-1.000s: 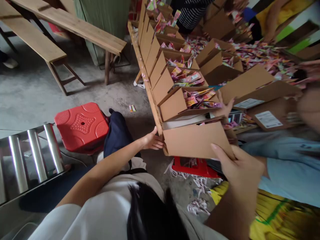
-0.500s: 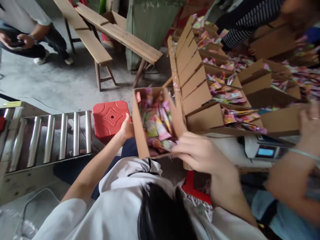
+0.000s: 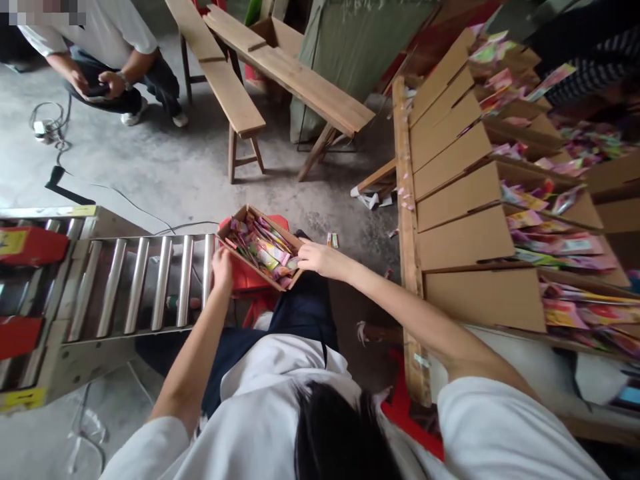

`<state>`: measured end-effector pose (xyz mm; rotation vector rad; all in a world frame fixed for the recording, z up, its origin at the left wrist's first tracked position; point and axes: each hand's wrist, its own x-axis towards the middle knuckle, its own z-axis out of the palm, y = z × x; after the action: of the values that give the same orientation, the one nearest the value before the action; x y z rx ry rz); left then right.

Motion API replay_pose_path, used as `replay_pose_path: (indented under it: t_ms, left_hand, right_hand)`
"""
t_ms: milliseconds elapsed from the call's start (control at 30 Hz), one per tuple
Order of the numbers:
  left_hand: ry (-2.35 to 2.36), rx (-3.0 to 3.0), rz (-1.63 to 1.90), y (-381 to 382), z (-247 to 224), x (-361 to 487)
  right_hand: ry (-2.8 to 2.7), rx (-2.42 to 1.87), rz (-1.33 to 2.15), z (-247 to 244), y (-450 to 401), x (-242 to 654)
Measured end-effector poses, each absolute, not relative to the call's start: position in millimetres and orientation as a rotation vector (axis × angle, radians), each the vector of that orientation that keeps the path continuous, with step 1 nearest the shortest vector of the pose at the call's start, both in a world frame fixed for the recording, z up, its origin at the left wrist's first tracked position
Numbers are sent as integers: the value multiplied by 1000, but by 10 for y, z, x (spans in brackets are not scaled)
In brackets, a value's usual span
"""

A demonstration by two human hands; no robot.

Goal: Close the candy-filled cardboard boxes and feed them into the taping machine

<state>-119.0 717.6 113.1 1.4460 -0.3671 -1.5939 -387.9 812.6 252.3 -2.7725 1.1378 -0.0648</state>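
An open cardboard box (image 3: 254,269) full of small colourful packets (image 3: 270,250) is held between my two hands over a red plastic stool (image 3: 239,283). My left hand (image 3: 222,270) grips the box at its left corner, close to the end of the roller conveyor. My right hand (image 3: 324,260) is closed on the opposite right corner, its fingers partly hidden by the box wall. Whether the box's bottom touches the stool is hidden from this angle.
On my left runs a roller conveyor (image 3: 140,287) with red parts. A wooden-edged table (image 3: 409,267) on my right holds several packet-filled boxes (image 3: 480,300). Wooden benches (image 3: 295,83) stand ahead, and a person (image 3: 107,50) sits at the upper left.
Both hands have carried the box left, away from the table and over the red stool. The box has turned, and my view has swung left.
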Motion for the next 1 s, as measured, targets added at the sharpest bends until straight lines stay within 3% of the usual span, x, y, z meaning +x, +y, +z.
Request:
replay_pose_path:
  t_ms: [100,200,467,633,800,900,1000]
  left_hand:
    - [-790,1295,-1442,6964,1400,-852]
    - [-1276,1067,-1566,6652,1702,-667]
    - [-1952,922,-2121,6122,2070,-913]
    - [-1941,1209,-2264,6066,2061,-1278]
    - [-1810,1143,-2583,6029,2025,-1043]
    - [-1829,1101,-2569,6018,1989,-990]
    - [-2070,1122,-2297,6035,1961,-1136]
  right_hand:
    - [1327,-2662,-329,2580,8340,-3797]
    - [1469,-2498,-470,2564,8500,-3529]
    - [1422,-2325,-37,2096,7985,-2976]
    - [1499,-2297,25,1943,7904,-3000]
    - [1490,-2231,-69,1975,7915,-2981]
    - [1416,-2100,-304,1959,7905,-3029]
    - [1496,-1833,-708,1926,7914,-3102]
